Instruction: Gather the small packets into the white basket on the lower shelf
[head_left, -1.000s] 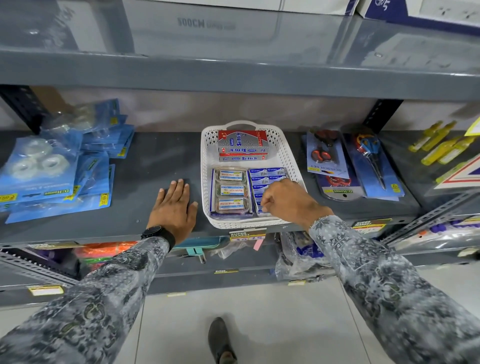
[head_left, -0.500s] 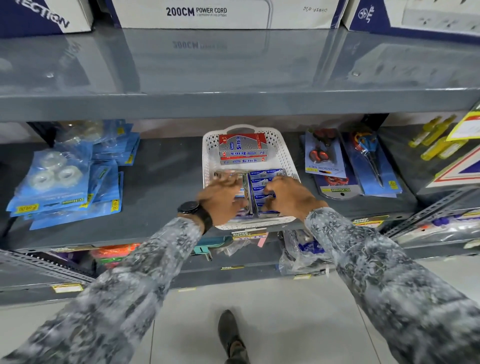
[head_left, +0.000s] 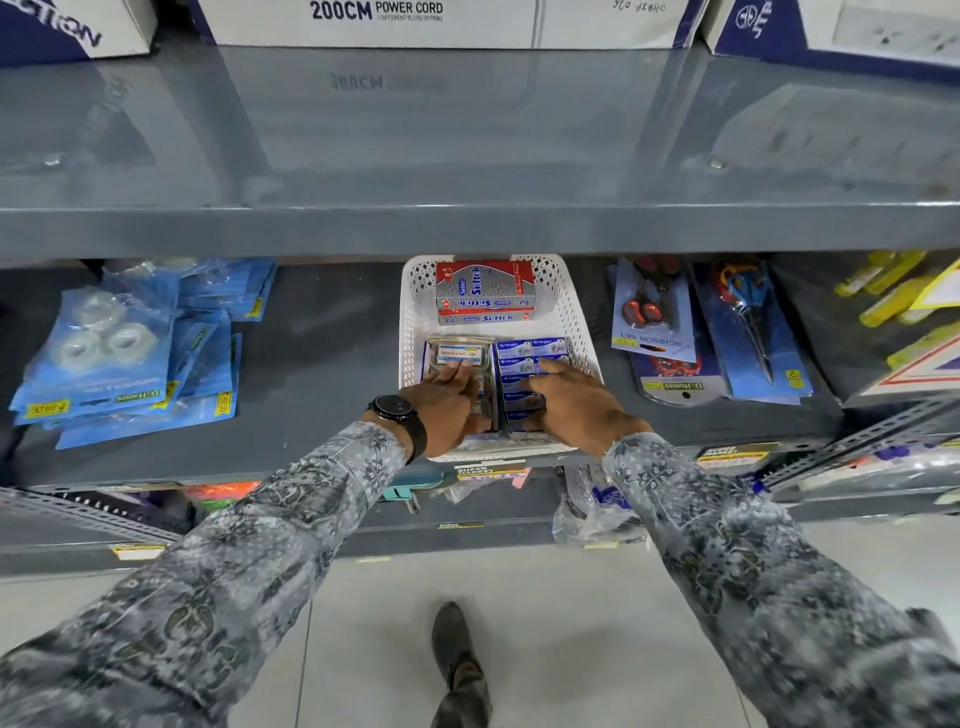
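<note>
A white perforated basket (head_left: 576, 332) stands on the grey lower shelf, under the shelf above. At its back lies a red and silver Softek box (head_left: 485, 291). In front sit clear packets with orange labels (head_left: 460, 354) on the left and a stack of small blue packets (head_left: 530, 351) on the right. My left hand (head_left: 447, 408), with a black watch at the wrist, lies flat on the clear packets. My right hand (head_left: 576, 405) rests with fingers spread on the blue packets. Neither hand visibly grips anything.
Blue tape packs (head_left: 119, 358) lie on the shelf at left, with bare shelf (head_left: 317, 364) between them and the basket. Carded scissors (head_left: 654, 322) and yellow items (head_left: 883, 291) lie at right. White power cord boxes (head_left: 431, 21) stand on the upper shelf. My shoe (head_left: 457, 660) shows on the floor.
My left hand left the bare shelf and moved right into the basket onto the clear packets. My right hand stayed on the blue packets. The camera tilted upward.
</note>
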